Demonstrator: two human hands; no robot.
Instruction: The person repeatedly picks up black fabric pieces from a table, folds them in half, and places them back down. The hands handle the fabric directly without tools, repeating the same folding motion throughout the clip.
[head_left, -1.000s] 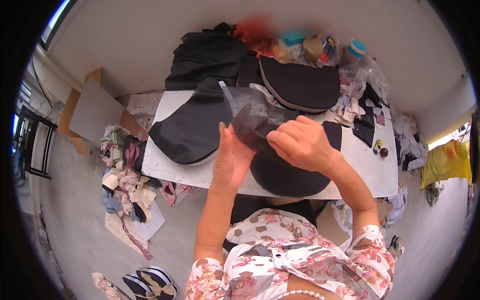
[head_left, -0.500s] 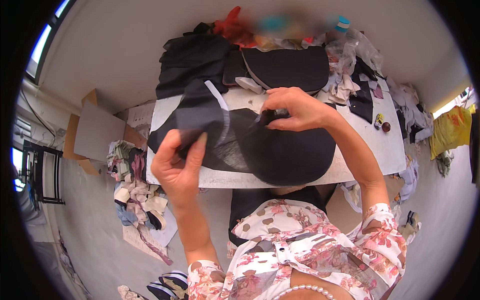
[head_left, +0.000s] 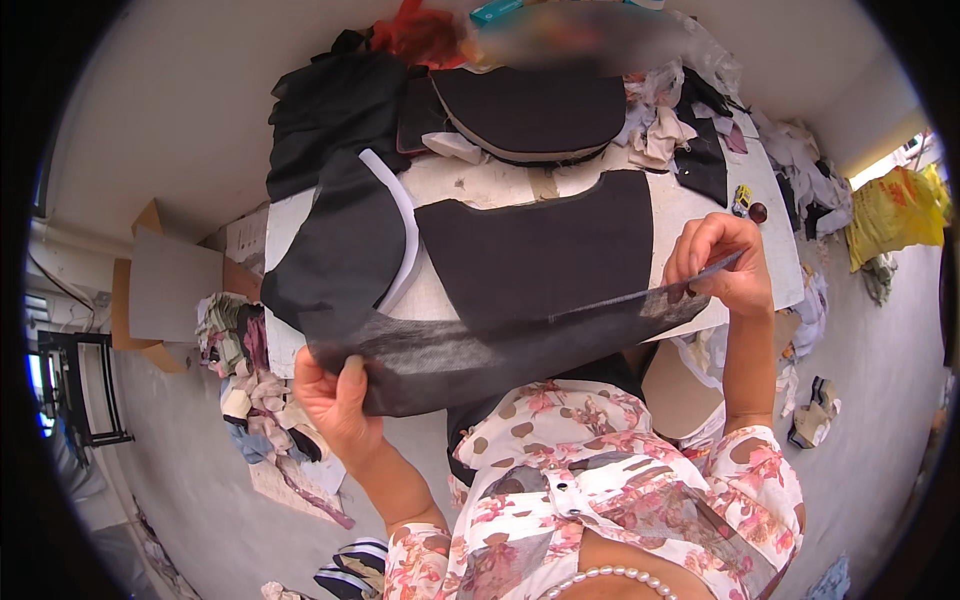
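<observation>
A sheer black fabric piece (head_left: 500,365) is stretched between my two hands along the table's near edge. My left hand (head_left: 342,405) pinches its left end between thumb and fingers. Raised at the right, my right hand (head_left: 725,265) grips the other end, which lifts toward it. Under and beyond the sheer piece, a cut black fabric panel (head_left: 560,245) lies flat. Left of that panel are black pieces (head_left: 340,235) with a white curved strip (head_left: 400,225) along their right side; my left hand is just below them.
Stacked black fabric semicircles (head_left: 540,105) and a black fabric pile (head_left: 335,120) sit at the table's back. A small yellow toy car (head_left: 742,200) and dark round object (head_left: 758,212) are at the right. Scraps (head_left: 285,400) and a cardboard box (head_left: 175,290) are to the left.
My right hand has moved right and toward me, drawing the sheer fabric out between both hands. My left hand has come lower. The black panel beneath now shows flat.
</observation>
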